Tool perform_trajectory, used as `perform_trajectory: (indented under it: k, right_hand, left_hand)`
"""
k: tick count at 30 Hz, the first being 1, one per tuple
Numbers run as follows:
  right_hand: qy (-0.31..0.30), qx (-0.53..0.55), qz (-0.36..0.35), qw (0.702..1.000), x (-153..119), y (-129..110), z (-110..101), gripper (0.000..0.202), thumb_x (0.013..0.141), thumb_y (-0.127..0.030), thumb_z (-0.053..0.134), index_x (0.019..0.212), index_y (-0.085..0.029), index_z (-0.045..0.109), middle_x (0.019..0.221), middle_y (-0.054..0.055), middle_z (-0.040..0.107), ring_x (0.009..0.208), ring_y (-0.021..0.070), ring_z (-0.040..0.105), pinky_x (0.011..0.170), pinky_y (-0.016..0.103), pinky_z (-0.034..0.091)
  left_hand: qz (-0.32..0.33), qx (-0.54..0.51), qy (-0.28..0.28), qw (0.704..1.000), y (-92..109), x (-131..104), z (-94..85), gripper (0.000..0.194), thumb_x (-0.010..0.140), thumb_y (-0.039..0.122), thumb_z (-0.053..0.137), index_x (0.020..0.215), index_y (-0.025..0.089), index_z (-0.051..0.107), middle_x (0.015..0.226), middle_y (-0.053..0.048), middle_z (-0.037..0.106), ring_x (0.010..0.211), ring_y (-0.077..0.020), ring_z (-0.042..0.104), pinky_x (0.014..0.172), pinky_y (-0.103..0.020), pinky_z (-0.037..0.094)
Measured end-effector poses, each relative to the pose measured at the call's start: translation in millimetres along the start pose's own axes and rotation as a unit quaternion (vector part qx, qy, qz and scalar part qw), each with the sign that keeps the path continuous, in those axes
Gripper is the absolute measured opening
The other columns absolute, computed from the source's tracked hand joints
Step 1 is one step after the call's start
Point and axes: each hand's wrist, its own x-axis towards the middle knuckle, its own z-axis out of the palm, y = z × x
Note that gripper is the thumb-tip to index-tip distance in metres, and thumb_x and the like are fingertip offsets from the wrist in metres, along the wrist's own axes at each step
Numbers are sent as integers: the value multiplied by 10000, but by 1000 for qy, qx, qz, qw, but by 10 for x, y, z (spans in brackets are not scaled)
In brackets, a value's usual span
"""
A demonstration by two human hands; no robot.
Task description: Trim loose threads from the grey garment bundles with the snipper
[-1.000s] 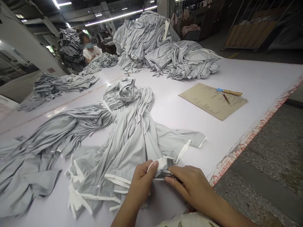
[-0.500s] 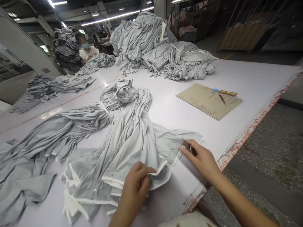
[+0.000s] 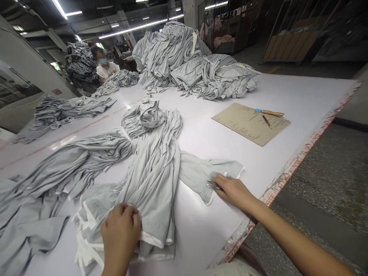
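Beyond the table's (image 3: 310, 96) far edge I see strip lights (image 3: 132, 29) and a pillar (image 3: 189, 13); past its right edge, speckled floor (image 3: 324, 180).

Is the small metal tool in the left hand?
No, the small metal tool is held in the right hand.

Tbh I can't actually read anything here. Taking mid-view as the clock's center, the brown card (image 3: 238, 122) between 2 and 3 o'clock has rows of dark print, way too small to make out. Red markings run along the table edge (image 3: 301, 155) from 3 to 5, can't tell if they're letters. Little reddish sign (image 3: 57, 91) between 9 and 10, unreadable too.
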Motion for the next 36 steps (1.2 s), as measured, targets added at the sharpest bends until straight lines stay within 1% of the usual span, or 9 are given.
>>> perform_trajectory:
  k: [2,4,8,12,15,18,22,28,36]
  right_hand:
    - [-3,25,-6,1000,-3,-45,7,144,804,-129,541,870,-215,636,842,17,638,705,188,605,622,261,404]
    - [-3,64,-16,998,-17,-140,8,90,834,-176,531,789,-214,600,761,-6,599,671,175,579,610,253,403]
    - [-4,162,-39,986,-85,-459,14,161,892,-242,477,740,-211,519,704,-26,527,660,155,539,598,235,420]
    - [-13,232,-51,971,-177,-736,27,156,897,-242,480,743,-213,481,704,-32,495,649,141,507,573,215,415]
    - [-18,254,-41,966,-235,-815,53,168,911,-263,468,752,-213,493,699,-34,491,633,140,500,551,211,413]
    - [-12,250,-18,968,-277,-824,89,159,905,-289,490,770,-210,516,699,-30,502,626,145,504,549,222,402]
    - [-23,245,-11,969,-316,-856,98,130,892,-333,527,835,-218,543,701,-36,526,584,140,490,533,226,373]
    - [-47,212,-33,976,-350,-944,69,207,953,-329,425,777,-237,485,621,-51,509,555,150,497,525,224,330]
    - [-16,177,18,984,-374,-886,93,215,969,-373,366,839,-238,473,597,-42,524,525,176,527,516,239,315]
  left_hand:
    - [31,-49,61,996,182,-30,-54,255,851,234,405,901,169,646,1025,-142,608,984,-339,564,823,-481,431]
    - [85,-178,81,977,392,-93,-100,236,877,294,431,999,176,595,1031,-128,606,963,-301,579,809,-434,467]
    - [203,-401,-22,893,906,-261,-50,373,826,305,574,1180,206,511,1120,-113,604,1033,-272,579,880,-419,477]
    - [181,-484,-17,856,1227,-280,141,473,676,118,578,1143,172,525,1101,-141,612,1061,-314,568,915,-483,444]
    - [154,-516,-9,842,1207,-228,186,486,603,29,444,1061,178,514,922,-69,639,861,-234,626,777,-371,500]
    - [158,-547,-13,822,1106,-214,131,411,604,31,401,960,196,523,778,-3,618,727,-177,612,669,-281,492]
    - [166,-557,-13,814,1046,-257,70,373,618,40,424,932,204,540,763,11,621,701,-165,601,642,-257,477]
    - [165,-556,-9,814,1075,-281,81,393,586,33,422,918,200,551,753,11,619,686,-167,596,629,-253,472]
    - [166,-563,-16,809,1087,-286,69,328,660,27,427,914,201,538,749,20,614,672,-151,590,609,-233,463]
